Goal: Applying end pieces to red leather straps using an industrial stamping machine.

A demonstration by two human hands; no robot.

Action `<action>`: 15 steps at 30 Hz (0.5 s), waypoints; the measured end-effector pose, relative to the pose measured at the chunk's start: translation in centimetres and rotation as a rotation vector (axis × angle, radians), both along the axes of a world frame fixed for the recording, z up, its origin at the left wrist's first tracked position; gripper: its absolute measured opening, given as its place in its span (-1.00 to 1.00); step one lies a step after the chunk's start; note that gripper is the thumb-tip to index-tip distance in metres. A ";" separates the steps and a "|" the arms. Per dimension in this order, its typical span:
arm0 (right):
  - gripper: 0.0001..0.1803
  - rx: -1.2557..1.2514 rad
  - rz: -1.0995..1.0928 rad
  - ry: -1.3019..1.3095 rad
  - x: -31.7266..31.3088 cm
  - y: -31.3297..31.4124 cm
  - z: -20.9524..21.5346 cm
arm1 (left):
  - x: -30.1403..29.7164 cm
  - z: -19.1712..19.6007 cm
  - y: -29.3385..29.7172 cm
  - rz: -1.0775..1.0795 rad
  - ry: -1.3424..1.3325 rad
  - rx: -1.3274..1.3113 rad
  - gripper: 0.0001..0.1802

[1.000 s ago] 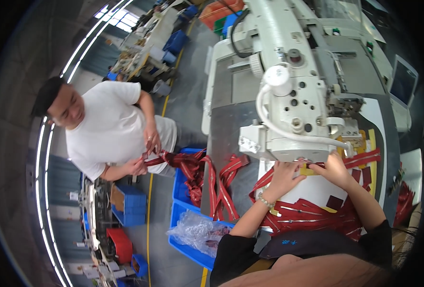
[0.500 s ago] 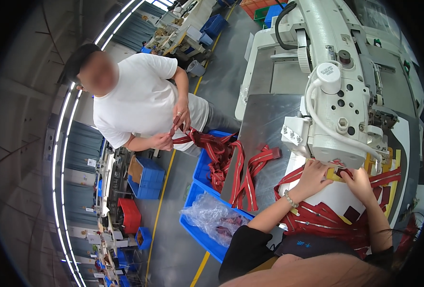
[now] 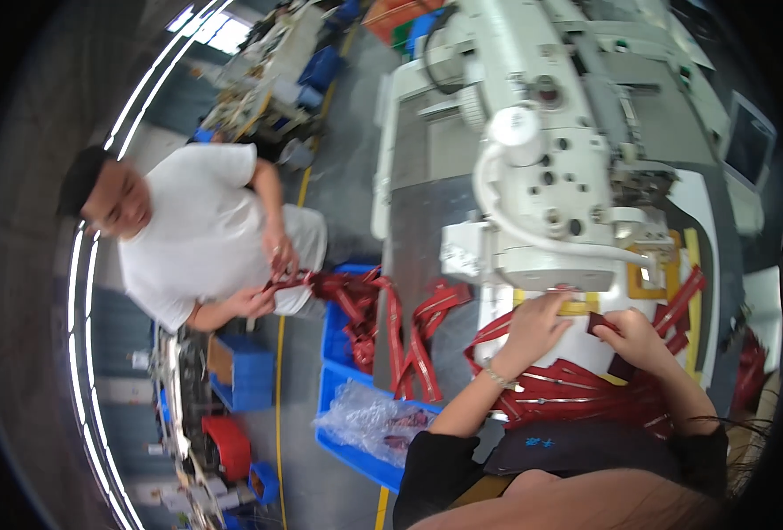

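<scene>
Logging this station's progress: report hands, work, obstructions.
Left hand close by white machine head. Right hand pinching dark-red piece. Red zipper strips heaped close by, possibly in the way.

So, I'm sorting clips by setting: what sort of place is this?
Most likely a sewing workshop or factory floor: there's a large white machine that looks like an industrial sewing machine, heaped red zipper-like strips, and blue bins beside the worktop.
</scene>
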State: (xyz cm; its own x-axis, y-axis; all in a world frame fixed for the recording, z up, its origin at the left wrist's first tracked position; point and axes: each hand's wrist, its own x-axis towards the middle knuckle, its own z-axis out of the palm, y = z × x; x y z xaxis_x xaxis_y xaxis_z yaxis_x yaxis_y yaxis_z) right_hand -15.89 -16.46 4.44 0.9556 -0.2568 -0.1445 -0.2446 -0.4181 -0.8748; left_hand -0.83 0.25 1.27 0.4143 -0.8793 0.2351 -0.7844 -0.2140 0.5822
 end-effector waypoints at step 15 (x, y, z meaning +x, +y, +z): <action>-0.76 -0.573 0.031 -0.068 -2.1 1.6 0.9 | 0.5 0.7 -0.8 -0.141 -0.101 0.017 -0.68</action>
State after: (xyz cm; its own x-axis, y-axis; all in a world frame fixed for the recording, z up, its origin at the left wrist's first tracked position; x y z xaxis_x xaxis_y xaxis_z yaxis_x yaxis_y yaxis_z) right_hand -17.96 -14.82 5.33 0.9662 -0.2477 0.0711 -0.1761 -0.8359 -0.5198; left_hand -0.30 -0.55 1.93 0.2611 -0.9312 0.2542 -0.8618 -0.1062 0.4960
